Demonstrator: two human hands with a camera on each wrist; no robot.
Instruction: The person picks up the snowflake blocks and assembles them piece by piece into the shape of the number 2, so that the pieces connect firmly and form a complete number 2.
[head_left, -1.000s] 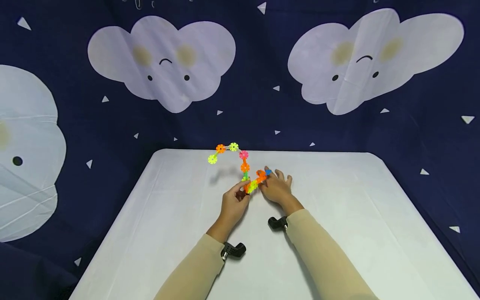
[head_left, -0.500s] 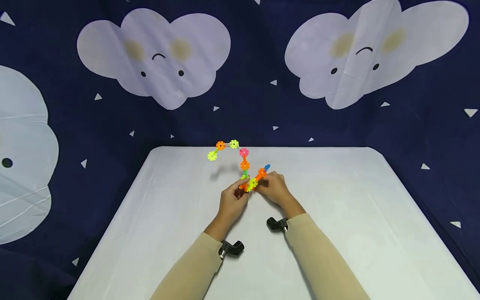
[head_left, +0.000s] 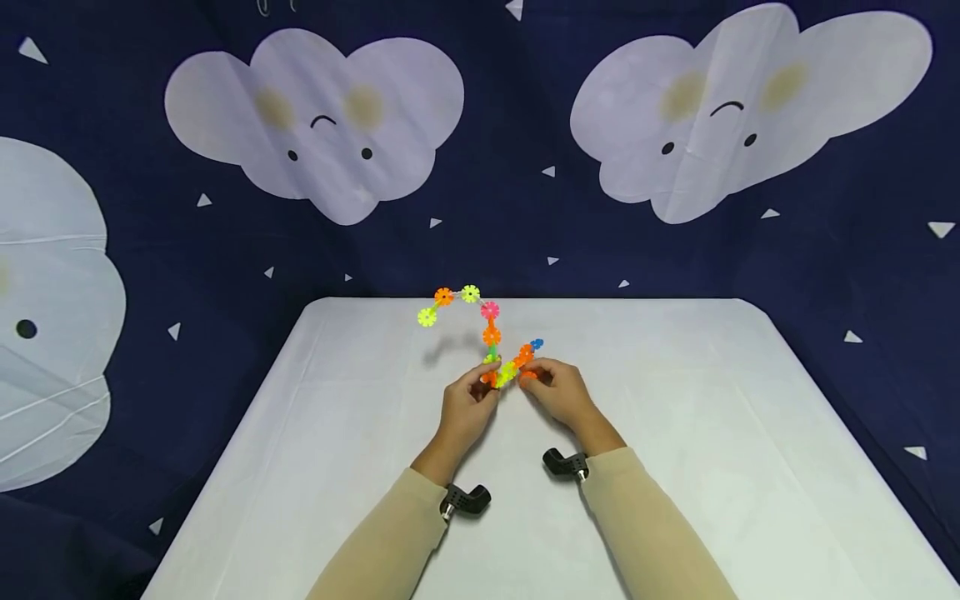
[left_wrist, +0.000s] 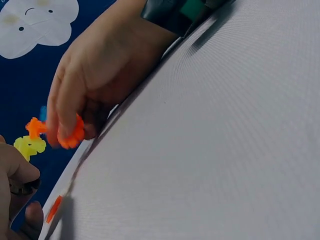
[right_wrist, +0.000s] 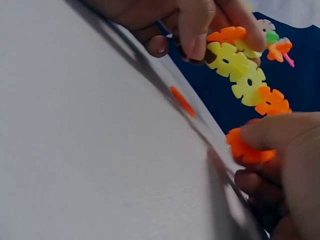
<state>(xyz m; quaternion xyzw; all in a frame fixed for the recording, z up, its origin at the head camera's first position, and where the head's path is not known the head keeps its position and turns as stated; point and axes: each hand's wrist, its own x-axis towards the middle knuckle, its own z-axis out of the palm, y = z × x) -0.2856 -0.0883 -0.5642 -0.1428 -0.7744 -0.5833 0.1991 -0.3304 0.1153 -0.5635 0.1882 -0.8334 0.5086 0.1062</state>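
A chain of notched plastic snowflake discs [head_left: 491, 335] curves up above the table in yellow, orange, pink and green, and a blue disc [head_left: 537, 343] tips its right branch. My left hand [head_left: 467, 410] pinches the chain near its lower bend, at a dark disc [right_wrist: 211, 56] beside an orange one. My right hand [head_left: 561, 392] pinches an orange snowflake disc [right_wrist: 245, 147] between thumb and fingers, close to the right branch. Whether that disc touches the branch I cannot tell.
Another orange disc [right_wrist: 182, 101] is seen at the white table [head_left: 660, 500] surface near the left hand. Behind the table hangs a dark blue curtain [head_left: 517, 225] with clouds. Each wrist wears a black camera mount [head_left: 467, 500].
My right hand first had its fingers spread behind the chain's right branch, then closed in beside it. Now it sits slightly right with an orange disc showing in its fingertips. The left hand stays put.
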